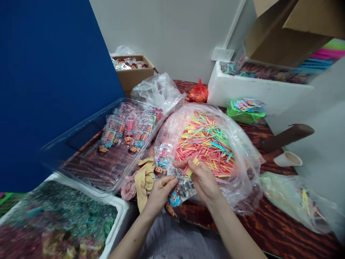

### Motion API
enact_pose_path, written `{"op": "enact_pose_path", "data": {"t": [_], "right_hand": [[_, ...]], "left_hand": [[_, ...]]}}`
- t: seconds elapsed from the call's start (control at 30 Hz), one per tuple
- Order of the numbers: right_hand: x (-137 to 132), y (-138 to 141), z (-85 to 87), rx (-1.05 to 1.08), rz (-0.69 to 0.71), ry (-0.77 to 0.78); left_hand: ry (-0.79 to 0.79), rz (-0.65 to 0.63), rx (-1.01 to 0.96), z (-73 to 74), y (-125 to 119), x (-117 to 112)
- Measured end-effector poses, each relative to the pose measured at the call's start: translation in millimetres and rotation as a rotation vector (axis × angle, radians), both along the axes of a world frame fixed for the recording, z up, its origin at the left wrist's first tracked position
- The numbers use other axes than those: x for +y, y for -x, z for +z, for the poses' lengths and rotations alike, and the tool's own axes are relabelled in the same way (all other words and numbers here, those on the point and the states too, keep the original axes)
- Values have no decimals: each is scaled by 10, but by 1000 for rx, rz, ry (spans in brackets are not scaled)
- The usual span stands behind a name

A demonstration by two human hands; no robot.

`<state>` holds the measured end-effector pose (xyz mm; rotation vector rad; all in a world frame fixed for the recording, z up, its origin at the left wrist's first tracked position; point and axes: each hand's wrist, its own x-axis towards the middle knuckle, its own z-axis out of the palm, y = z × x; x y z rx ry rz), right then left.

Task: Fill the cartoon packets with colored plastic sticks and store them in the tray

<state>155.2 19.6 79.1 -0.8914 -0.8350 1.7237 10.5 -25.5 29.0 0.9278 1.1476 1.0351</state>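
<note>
My left hand point(160, 191) is closed on a small clear packet point(180, 187) printed with a cartoon face, held at the table's front edge. My right hand point(201, 179) pinches a few thin coloured sticks point(192, 169) against the same packet. Just beyond lies a big clear bag point(242, 169) heaped with pink, yellow, green and blue sticks point(206, 142). Another filled packet point(162, 161) lies just left of the hands, and two more cartoon pieces hang below the left hand.
A clear plastic tray point(88, 158) of finished packets sits left. White foam boxes stand at front left point(118, 216) and back right point(242, 90). Yellow and pink cloths point(142, 180), a green basket point(244, 115), a paper cup point(288, 159), an orange bag point(198, 93) and cardboard boxes surround the area.
</note>
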Motion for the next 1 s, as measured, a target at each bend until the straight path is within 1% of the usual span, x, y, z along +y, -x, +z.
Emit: {"op": "enact_pose_path", "data": {"t": [0.1,0.17,0.23,0.27,0.33,0.4,0.43,0.5,0.57,0.67,0.7,0.73,0.83,1.0], "right_hand": [[-66,-4,-15,-158,74,-13],[-105,-9,8,-187,130,-15],[-143,-12,62,-175,151,-27],[-161,-11,98,-167,133,-46],[-189,-3,172,-181,43,-122],[-203,11,229,-279,-60,-248],[-205,19,246,-354,-79,-317],[-209,37,256,-502,-56,-429],[-219,55,246,-558,-50,-457],[-243,81,226,-525,-154,-426],[-248,90,222,-539,-163,-442],[-250,99,219,-572,-147,-476],[-241,121,213,-692,-35,-583],[-215,130,205,-739,-49,-636]], "left_hand": [[-2,61,5,-25,-14,2],[-25,91,18,-39,-6,8],[-43,112,23,-45,16,18],[-53,118,29,-43,30,25],[-77,136,44,-24,60,45],[-98,153,51,16,86,69],[-105,156,49,41,97,82],[-112,154,41,88,116,105],[-122,154,38,116,136,121],[-153,183,48,110,172,134],[-165,192,51,102,185,136],[-175,193,52,97,198,138],[-195,172,70,115,232,145],[-199,166,113,199,264,163]]}}
